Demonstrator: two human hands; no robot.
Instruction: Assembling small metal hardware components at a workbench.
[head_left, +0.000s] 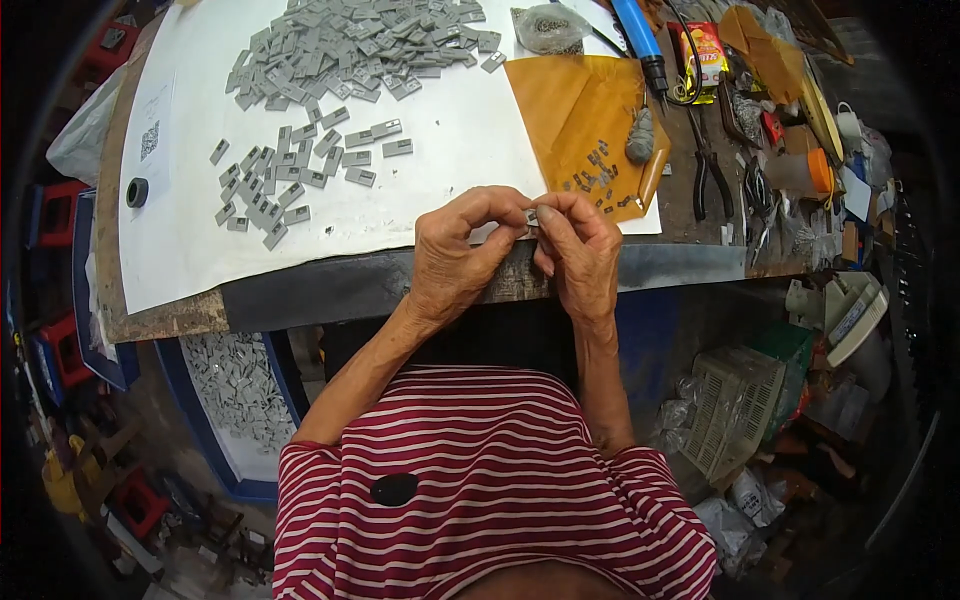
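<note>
My left hand [458,245] and my right hand [582,248] meet at the table's near edge. Thumbs and fingertips of both pinch a small grey piece [532,215], mostly covered by the fingers. Beyond my left hand, several loose grey rectangular pieces [298,170], each with a small dark slot, lie on white paper [450,150]. A large heap of similar pieces [350,50] spreads behind them. Close to my right hand, tiny dark metal parts [597,175] are scattered on a sheet of brown paper [560,100].
At the right lie a blue pen-shaped tool [640,42], black-handled pliers [707,175] and a red-yellow packet [703,58]. A black ring [137,192] sits on the paper's left. Below the table, a blue tray [240,420] holds many grey pieces.
</note>
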